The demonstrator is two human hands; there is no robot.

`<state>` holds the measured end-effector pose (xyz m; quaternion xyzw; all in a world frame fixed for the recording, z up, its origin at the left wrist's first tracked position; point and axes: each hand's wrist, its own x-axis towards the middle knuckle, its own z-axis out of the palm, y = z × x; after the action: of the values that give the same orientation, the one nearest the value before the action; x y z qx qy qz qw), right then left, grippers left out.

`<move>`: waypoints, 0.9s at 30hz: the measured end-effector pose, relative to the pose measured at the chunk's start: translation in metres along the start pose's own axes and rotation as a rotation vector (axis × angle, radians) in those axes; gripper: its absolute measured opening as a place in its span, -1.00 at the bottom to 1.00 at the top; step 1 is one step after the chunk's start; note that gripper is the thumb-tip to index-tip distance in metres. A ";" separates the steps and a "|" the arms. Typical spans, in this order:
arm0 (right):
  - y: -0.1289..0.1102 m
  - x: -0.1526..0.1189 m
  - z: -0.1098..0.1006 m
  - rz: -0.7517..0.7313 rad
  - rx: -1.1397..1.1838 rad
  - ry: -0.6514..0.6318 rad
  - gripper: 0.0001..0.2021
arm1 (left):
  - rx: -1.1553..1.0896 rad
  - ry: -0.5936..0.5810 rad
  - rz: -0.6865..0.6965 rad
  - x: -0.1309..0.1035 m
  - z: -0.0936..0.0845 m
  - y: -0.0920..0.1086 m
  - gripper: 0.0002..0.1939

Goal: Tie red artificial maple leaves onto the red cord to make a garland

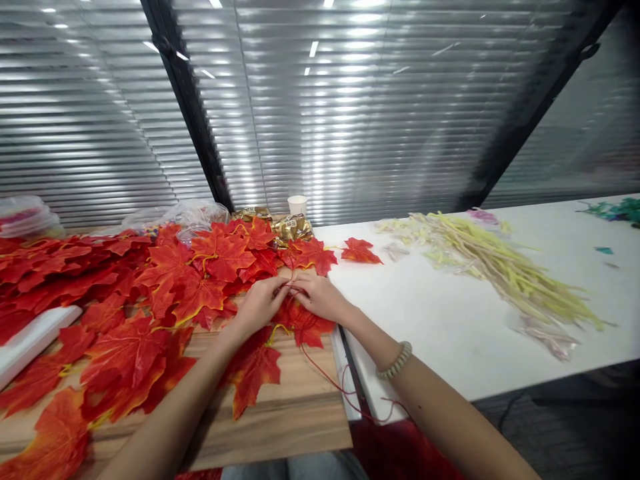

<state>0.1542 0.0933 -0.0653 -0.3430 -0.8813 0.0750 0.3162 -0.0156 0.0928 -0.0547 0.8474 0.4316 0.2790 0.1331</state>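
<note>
My left hand (261, 303) and my right hand (323, 297) meet at the right edge of a heap of red artificial maple leaves (173, 267). Fingertips of both hands are pinched together on a thin red cord (320, 369). One loop stands up above the fingers, and the long end trails down past the table edge on the right. Just beneath my hands lies a red maple leaf (307, 328); the exact spot where the cord is gripped is partly hidden by my fingers. Another leaf (257, 373) with a yellow stem rests closer to me.
The wood-grain table (300, 413) adjoins a white table (425, 333), with a gap between them. Yellow strips (510, 267) lie across the white one. Gold packets (293, 229) and a paper cup (297, 205) stand behind the leaves. A white bar (35, 340) is at left.
</note>
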 end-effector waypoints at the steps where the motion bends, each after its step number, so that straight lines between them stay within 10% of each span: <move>1: 0.000 0.000 0.000 0.006 -0.003 -0.004 -0.83 | 0.004 -0.002 0.001 0.000 0.000 0.000 -0.79; 27: -0.002 -0.001 -0.001 0.031 -0.018 -0.021 -0.85 | 0.069 -0.032 -0.001 0.000 -0.001 0.001 -0.78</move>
<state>0.1550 0.0912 -0.0643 -0.3587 -0.8799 0.0753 0.3025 -0.0158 0.0922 -0.0536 0.8556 0.4392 0.2504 0.1107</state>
